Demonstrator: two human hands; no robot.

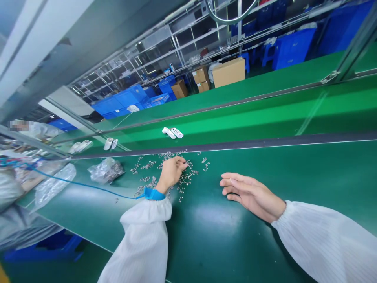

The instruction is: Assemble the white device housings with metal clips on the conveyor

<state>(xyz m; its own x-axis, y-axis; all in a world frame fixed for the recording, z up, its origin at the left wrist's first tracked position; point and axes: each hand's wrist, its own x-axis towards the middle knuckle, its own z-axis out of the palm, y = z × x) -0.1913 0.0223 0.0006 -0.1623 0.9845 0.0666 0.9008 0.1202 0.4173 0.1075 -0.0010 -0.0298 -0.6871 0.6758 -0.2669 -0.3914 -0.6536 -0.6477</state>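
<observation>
My left hand (172, 171) is over a scattered pile of small metal parts (185, 179) on the green table. Its fingers are bent and drawn together at the pile; what is between the fingertips, if anything, is too small to make out. Around that wrist runs a blue wrist strap (154, 194) with a blue cord (97, 186) leading off left. To the right of the pile, my right hand (250, 194) hovers with fingers stretched out and nothing in it. A clear plastic bag (106, 170) with more metal parts inside lies left of the pile.
White plastic pieces (172, 133) lie on the bright green belt beyond the dark rail (265, 142). More white pieces (110, 144) are further left. A person in white (44, 129) works at the far left. Cardboard boxes (229, 72) and blue bins (294, 47) stand behind.
</observation>
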